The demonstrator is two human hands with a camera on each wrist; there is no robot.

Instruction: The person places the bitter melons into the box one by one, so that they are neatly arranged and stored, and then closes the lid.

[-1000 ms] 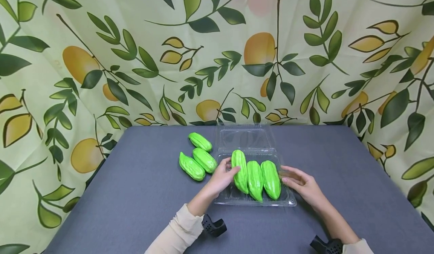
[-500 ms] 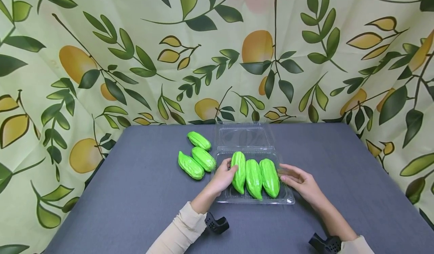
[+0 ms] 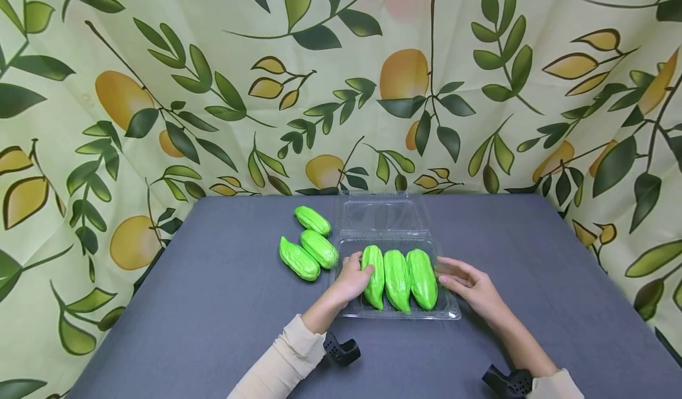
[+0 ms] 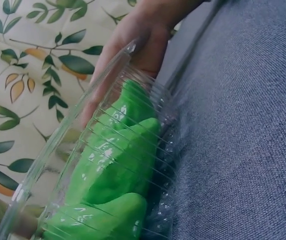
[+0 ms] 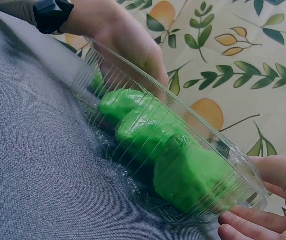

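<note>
Three bitter melons, bright green and ribbed, lie side by side in a clear plastic clamshell container (image 3: 450,314). My left hand (image 3: 351,279) holds the leftmost bitter melon (image 3: 375,280), thumb on its top and fingers at its left side. Beside it are the middle bitter melon (image 3: 396,283) and the right one (image 3: 422,280). My right hand (image 3: 476,289) rests at the container's right wall, fingers loosely extended. In the right wrist view, the right hand's fingertips (image 5: 228,220) are right at the wall. The left fingers are partly hidden behind the container's rim.
Three more bitter melons (image 3: 298,260) lie on the grey tabletop (image 3: 240,304), just left of the container. The container's clear lid (image 3: 383,215) lies folded back behind it. A leaf-and-fruit patterned cloth (image 3: 341,91) hangs behind the table.
The leftmost bitter melon has come down with my left hand and now sits level with the two others in the container. My right hand has stayed at the container's right wall.
</note>
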